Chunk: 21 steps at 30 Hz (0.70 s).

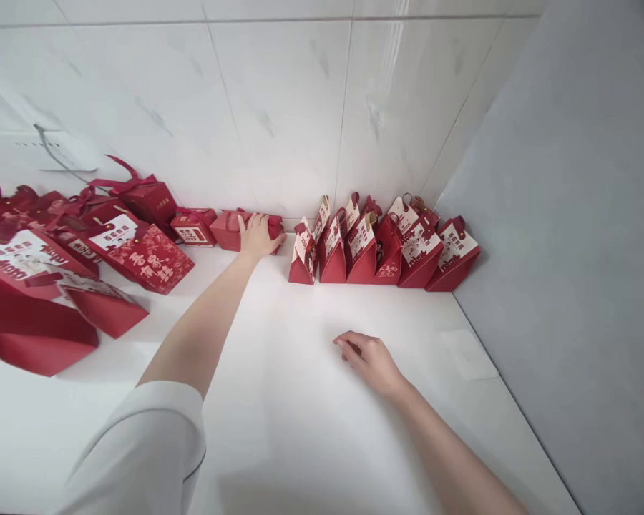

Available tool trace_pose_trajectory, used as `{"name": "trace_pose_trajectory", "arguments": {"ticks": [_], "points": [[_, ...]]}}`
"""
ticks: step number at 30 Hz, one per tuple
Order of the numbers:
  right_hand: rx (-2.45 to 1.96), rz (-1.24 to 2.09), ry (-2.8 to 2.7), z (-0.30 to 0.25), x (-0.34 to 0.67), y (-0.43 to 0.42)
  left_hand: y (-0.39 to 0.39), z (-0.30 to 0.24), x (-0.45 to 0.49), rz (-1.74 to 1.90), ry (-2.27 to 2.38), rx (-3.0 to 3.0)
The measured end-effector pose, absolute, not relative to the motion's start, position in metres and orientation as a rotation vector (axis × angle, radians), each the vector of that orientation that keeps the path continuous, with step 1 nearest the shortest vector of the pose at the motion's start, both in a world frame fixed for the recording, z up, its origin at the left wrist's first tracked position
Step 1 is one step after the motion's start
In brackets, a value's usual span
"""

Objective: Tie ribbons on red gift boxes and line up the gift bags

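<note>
My left hand reaches to the wall and lies over a red gift box with a red ribbon. Its fingers are spread across the box's top, and the thumb sticks out past the right end. The hand covers part of the box. A smaller red box with a pale printed label stands just left of it. My right hand hovers over or rests on the white surface, fingers loosely curled, with nothing visible in them. Beyond it, a row of red and white gift boxes stands against the wall.
More red gift boxes and bags crowd the left side, some tilted or overlapping. Behind is a tiled wall, with a cable at left. A grey panel bounds the white tabletop on the right.
</note>
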State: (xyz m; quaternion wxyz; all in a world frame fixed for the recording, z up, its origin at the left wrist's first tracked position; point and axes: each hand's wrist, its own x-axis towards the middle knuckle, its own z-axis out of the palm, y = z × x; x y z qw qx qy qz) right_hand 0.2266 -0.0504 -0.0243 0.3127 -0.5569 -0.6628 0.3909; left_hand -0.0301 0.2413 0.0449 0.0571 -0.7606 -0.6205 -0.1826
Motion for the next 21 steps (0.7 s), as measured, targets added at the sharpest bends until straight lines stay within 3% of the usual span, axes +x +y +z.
{"name": "trace_pose_trajectory", "arguments": {"ticks": [10,21], "points": [[-1.459,0.956,-1.813,-0.019,0.224,-0.049,0.26,0.053,-0.033,-0.288,-1.968,-2.368],[-1.426,0.867,-1.937,-0.015,0.224,-0.056,0.137,0.06,-0.025,-0.149,-2.207,-2.024]]}}
